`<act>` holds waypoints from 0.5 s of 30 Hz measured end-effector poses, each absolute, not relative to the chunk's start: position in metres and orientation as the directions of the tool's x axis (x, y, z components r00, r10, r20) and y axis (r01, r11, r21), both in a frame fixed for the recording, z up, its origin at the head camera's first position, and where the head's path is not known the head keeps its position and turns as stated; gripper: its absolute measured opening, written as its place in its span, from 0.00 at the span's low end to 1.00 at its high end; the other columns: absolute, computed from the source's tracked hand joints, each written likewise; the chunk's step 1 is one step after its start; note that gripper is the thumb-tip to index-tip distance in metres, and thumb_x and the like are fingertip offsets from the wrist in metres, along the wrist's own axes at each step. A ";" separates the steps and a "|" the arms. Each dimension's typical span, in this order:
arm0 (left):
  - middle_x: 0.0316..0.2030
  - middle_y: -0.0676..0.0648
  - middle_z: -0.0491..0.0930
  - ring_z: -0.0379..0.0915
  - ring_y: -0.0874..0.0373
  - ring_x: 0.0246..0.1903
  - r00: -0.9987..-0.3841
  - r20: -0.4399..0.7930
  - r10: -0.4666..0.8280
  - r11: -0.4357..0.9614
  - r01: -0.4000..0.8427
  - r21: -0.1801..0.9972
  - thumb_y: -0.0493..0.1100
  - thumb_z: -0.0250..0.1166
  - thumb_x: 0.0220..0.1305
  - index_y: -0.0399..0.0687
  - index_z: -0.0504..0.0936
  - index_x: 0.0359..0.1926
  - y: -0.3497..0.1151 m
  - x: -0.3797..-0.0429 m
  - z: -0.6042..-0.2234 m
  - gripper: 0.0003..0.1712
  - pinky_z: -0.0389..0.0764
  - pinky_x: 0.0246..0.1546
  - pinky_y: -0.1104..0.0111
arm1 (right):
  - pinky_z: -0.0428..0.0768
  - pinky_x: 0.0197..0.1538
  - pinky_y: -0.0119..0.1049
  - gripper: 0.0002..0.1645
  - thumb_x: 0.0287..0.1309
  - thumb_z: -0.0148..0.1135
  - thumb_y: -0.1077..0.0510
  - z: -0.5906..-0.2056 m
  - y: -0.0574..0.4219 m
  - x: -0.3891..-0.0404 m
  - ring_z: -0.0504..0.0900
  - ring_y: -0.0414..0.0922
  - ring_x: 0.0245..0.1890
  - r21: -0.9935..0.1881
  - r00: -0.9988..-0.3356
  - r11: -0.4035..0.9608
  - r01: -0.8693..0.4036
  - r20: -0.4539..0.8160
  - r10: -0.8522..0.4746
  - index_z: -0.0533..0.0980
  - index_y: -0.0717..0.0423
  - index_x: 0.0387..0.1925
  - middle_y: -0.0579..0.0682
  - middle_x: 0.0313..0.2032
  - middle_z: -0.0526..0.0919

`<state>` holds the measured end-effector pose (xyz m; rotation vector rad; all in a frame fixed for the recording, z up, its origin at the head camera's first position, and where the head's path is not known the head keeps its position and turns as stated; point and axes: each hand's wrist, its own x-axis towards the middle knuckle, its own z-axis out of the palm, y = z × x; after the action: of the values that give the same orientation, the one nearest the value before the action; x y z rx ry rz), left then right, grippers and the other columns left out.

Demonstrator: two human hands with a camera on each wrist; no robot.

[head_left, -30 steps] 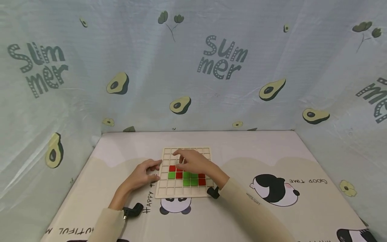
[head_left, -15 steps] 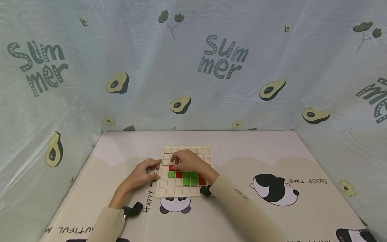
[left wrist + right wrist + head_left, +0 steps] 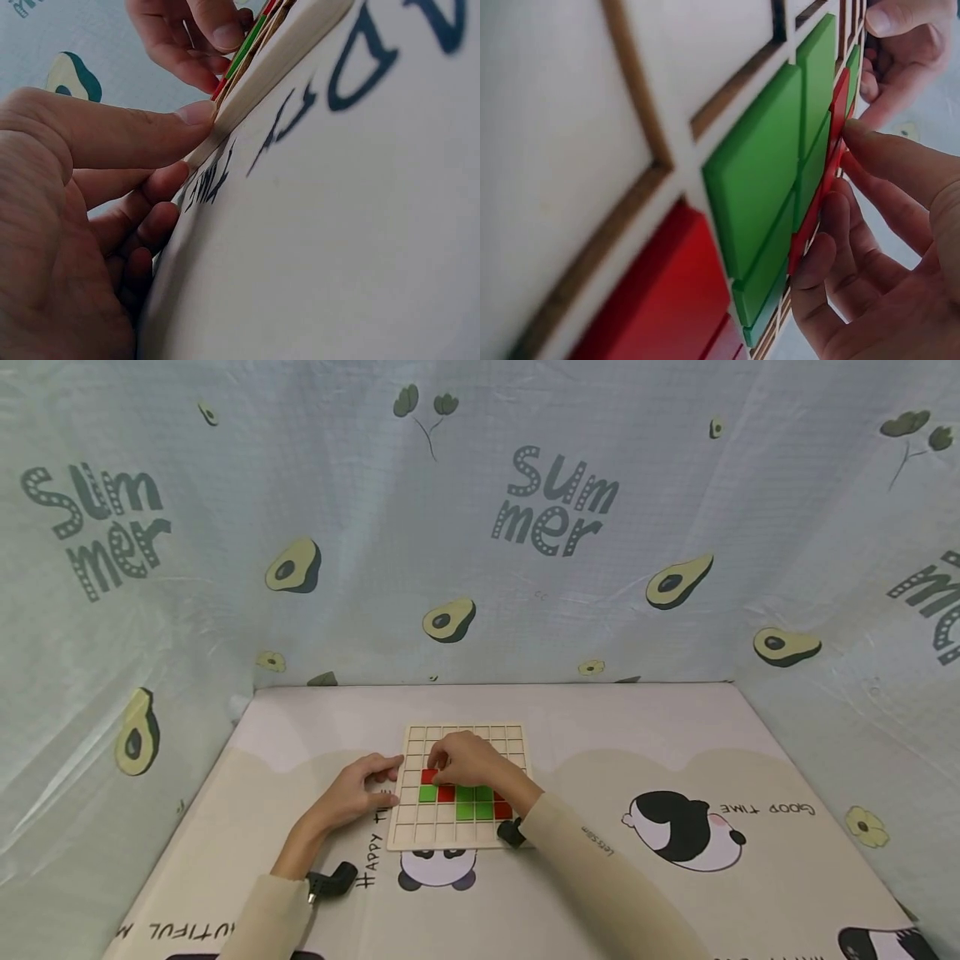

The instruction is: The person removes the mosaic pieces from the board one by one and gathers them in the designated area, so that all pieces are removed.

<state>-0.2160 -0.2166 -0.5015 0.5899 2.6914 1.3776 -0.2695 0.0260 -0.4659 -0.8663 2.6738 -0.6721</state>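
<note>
A pale wooden board (image 3: 423, 836) lies flat on the surface (image 3: 592, 902), its grid of shallow square cells holding flat, smooth tiles. Left of centre, a red tile (image 3: 428, 775) sits at the right hand's fingertips; a green tile (image 3: 427, 793) fills the cell on its near side, with a second red tile (image 3: 446, 793) to that one's right. Four green tiles (image 3: 465, 811) form a block further right, bordered by red tiles (image 3: 503, 811), partly covered by the forearm. The other visible cells are bare, with brown inner walls.

The board looks about square, so no long axis stands out; its near edge runs roughly parallel to the surface's far edge, just above a panda print (image 3: 437, 870).

The left hand (image 3: 356, 791) has thumb and forefinger spread along the board's left edge, thumb tip touching it. The right hand (image 3: 474, 762) bends its fingers down over the tiles, thumb against red; whether it pinches a tile, I cannot tell.
</note>
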 end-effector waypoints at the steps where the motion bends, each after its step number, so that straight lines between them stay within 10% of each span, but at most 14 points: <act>1: 0.43 0.47 0.78 0.68 0.56 0.45 -0.925 0.117 0.361 0.527 0.306 0.793 0.37 0.77 0.53 0.31 0.77 0.66 -0.217 -0.216 -0.502 0.39 0.70 0.51 0.70 | 0.75 0.41 0.30 0.10 0.61 0.73 0.52 -0.466 0.026 -0.270 0.77 0.37 0.34 -0.499 -0.793 0.717 -0.486 -0.094 -0.602 0.87 0.47 0.44 0.41 0.35 0.84; 15: 0.43 0.48 0.78 0.67 0.56 0.45 -0.932 0.101 0.347 0.542 0.288 0.789 0.37 0.77 0.53 0.32 0.77 0.66 -0.216 -0.215 -0.501 0.39 0.69 0.50 0.70 | 0.75 0.41 0.30 0.06 0.59 0.74 0.57 -0.467 0.024 -0.269 0.77 0.37 0.33 -0.549 -0.785 0.684 -0.481 -0.077 -0.614 0.84 0.48 0.39 0.41 0.33 0.83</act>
<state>-0.2150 -0.2164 -0.5008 0.5560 2.6998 1.3624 -0.2685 0.0237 -0.4666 -0.8766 2.6417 -0.7539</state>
